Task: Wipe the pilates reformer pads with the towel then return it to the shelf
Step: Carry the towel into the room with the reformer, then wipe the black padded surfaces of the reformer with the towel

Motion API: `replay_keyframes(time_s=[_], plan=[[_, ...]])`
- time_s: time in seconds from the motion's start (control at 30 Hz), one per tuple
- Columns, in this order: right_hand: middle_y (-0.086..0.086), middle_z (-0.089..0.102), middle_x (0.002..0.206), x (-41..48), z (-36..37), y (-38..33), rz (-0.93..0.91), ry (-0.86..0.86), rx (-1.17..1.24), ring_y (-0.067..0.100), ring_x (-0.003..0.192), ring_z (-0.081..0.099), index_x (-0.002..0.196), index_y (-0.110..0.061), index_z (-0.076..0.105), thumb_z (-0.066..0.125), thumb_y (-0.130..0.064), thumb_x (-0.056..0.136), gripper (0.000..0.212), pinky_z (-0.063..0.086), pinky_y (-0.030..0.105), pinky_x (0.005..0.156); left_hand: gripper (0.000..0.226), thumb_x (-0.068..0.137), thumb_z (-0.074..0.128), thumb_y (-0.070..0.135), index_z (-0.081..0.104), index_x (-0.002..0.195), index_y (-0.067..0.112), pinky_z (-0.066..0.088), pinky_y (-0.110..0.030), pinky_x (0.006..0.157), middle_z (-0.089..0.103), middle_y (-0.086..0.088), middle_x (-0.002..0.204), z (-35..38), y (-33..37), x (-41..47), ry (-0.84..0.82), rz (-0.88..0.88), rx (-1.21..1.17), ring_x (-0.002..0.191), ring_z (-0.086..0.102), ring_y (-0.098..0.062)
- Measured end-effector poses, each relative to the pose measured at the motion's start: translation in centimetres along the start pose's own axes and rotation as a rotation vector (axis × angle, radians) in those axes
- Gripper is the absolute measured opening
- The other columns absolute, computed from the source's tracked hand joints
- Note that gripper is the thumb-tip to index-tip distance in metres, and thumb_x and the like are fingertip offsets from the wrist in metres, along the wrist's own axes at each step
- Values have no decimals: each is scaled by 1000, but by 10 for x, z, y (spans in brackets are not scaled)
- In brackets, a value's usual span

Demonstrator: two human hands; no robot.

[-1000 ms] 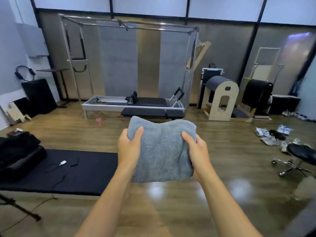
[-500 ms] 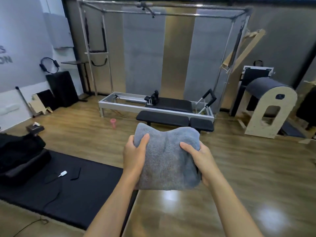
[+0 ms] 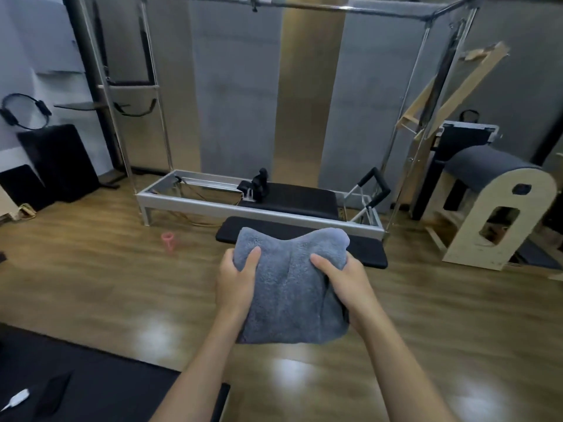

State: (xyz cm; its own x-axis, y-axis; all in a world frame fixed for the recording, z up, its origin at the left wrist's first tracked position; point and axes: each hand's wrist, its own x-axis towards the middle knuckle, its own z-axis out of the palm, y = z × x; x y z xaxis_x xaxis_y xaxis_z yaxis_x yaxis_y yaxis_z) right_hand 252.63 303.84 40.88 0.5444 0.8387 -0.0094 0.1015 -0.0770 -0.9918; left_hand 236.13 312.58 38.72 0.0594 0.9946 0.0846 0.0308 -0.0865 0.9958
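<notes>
Head view. A folded grey towel (image 3: 292,290) is held in the air at the centre of the frame, above the wooden floor (image 3: 91,269), by both bare hands. The left hand (image 3: 234,284) grips the towel's left side: the thumb lies across the near face and the other fingers are curled out of sight behind the cloth. The right hand (image 3: 344,283) grips the right side in the same way, thumb on the near face, remaining fingers hidden. The towel's two upper corners rise as soft peaks; its lower edge hangs between the forearms.

Beyond the towel, the pilates reformer (image 3: 195,202) stands on the floor by the far wall, under a tall metal frame (image 3: 304,6). Its black carriage pad (image 3: 292,197) sits toward the right end of the rails, with shoulder rests (image 3: 259,184) at its left edge and a footbar (image 3: 374,184) to its right. A long black pad (image 3: 368,252) stands just in front of the reformer's near rail; the towel's top edge overlaps it in this view.

A small pink object (image 3: 168,240) lies on the floor near the reformer's left leg. A wooden barrel (image 3: 499,214) with a grey padded top stands at the floor's right edge. A black mat (image 3: 106,391) covers the near left corner, carrying a small white device (image 3: 16,400). A black ring (image 3: 24,114) hangs on the left wall.
</notes>
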Motion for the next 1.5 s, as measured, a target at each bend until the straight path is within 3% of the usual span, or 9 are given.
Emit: replay_keyframes(time_s=[0.3,0.47,0.7,0.93,1.03,1.17,1.3,1.43,1.5], plan=[[-8,76,91,266,23,35,-25,-153,-78,9,87,71,98,-27,65,72,-38,80,22,55,37,81,23,89,59,40,52,95,19,52,-33,72,66,-2,95,104,-60,200,117,-70,2,87,65,-17],[-14,75,80,387,58,51,90,-193,-31,2,72,70,94,-28,64,67,-39,80,18,51,29,66,24,89,60,41,53,97,20,51,-30,72,67,1,94,136,-80,308,166,-93,60,87,64,-13],[-11,76,84,546,123,78,128,-78,-6,6,80,71,94,-26,67,70,-63,65,47,55,34,74,18,88,60,43,54,91,26,45,-23,67,65,8,89,175,-128,480,180,-83,101,84,62,-5],[-19,73,83,691,177,117,175,-21,11,-4,76,67,94,-26,65,73,-44,77,26,49,23,65,23,85,60,50,57,84,27,47,-25,65,65,7,86,205,-189,636,91,-152,165,76,61,1],[-16,73,83,748,201,161,187,-13,4,-2,78,67,95,-25,64,70,-31,83,15,50,24,65,24,85,60,50,58,82,27,45,-20,58,67,8,84,217,-247,692,57,-232,214,70,61,6],[-9,73,90,816,236,245,192,-6,-31,3,83,68,98,-30,63,69,-27,83,17,53,24,66,17,89,58,45,55,90,28,46,-14,56,66,10,90,242,-360,754,34,-323,198,76,63,5],[-16,72,85,878,266,335,114,26,-115,-5,80,67,94,-34,61,69,-25,81,18,51,14,57,22,94,52,43,52,102,22,46,-24,66,62,7,98,273,-484,803,-36,-371,204,91,61,-10],[-8,71,89,930,292,413,-20,124,-205,4,80,68,95,-34,59,67,-26,80,19,54,28,67,27,97,46,43,59,107,21,40,-20,66,60,11,93,290,-582,847,-244,-307,320,85,57,-6],[-9,69,86,952,300,433,-114,178,-213,0,76,66,94,-32,57,66,-24,79,19,52,22,64,26,98,49,37,65,109,20,41,-21,72,62,12,92,283,-614,871,-250,-223,392,85,58,-5]])
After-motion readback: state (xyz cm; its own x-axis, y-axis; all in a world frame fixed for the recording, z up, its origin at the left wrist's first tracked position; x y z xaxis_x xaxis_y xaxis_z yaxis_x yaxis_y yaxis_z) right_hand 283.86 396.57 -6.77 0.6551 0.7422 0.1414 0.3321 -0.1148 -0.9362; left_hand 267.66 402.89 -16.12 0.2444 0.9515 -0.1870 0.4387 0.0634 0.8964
